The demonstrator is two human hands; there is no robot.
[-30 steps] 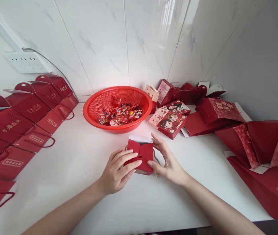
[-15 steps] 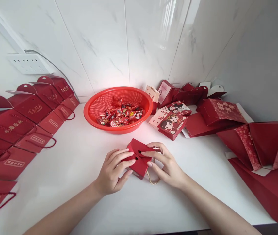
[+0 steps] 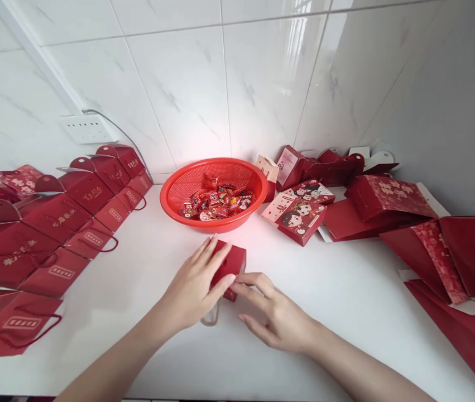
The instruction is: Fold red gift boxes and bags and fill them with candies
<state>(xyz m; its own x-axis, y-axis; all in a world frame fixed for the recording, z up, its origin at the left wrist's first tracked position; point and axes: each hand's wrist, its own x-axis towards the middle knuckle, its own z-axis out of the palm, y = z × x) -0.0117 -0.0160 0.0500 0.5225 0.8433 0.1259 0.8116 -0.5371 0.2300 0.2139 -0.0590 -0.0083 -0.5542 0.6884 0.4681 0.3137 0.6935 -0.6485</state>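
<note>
A small red gift box (image 3: 236, 261) lies on the white table just in front of the candy basket. My left hand (image 3: 193, 282) rests over its left side, fingers along the top and thumb at the near edge, gripping it. A beige rope handle (image 3: 211, 319) loops out from under that hand. The fingertips of my right hand (image 3: 277, 312) touch the box's near right corner, close to my left thumb. My right thumb stands apart from the other fingers, off the box. Part of the box is hidden under my left hand.
A red plastic basket (image 3: 169, 192) with wrapped candies stands behind the box. Rows of red gift boxes with rope handles (image 3: 55, 273) line the left. Printed cartons (image 3: 298, 215) and unfolded red boxes (image 3: 392, 195) crowd the right. A socket strip (image 3: 89, 129) is on the tiled wall.
The box has turned, and its rope handle now lies on the near left instead of the right. My left hand slid over its top; my right hand moved to the near corner. The view shifted.
</note>
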